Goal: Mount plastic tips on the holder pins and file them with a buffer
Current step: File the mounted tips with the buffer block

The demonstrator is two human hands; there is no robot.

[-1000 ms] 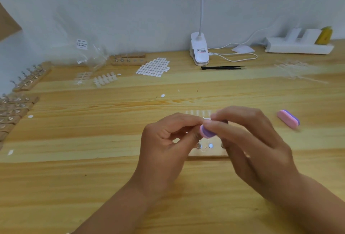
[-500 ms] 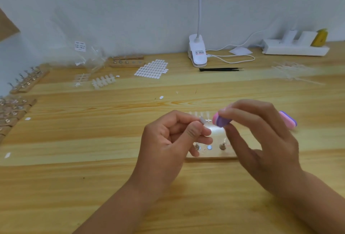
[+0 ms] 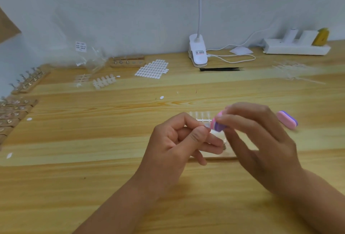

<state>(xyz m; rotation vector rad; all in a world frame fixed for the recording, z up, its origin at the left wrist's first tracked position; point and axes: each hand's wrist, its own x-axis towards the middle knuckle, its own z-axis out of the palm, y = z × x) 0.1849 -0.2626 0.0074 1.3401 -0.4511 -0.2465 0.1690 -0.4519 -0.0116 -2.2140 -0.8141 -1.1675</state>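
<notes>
Desk: held buffer, spare buffer (two total), one tip.

We look from the head, forward and down; the left hand and right hand are near.

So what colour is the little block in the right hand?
The buffer is pink with purple layers, best seen in the head view.

pink-and-purple buffer, black tweezers
</notes>
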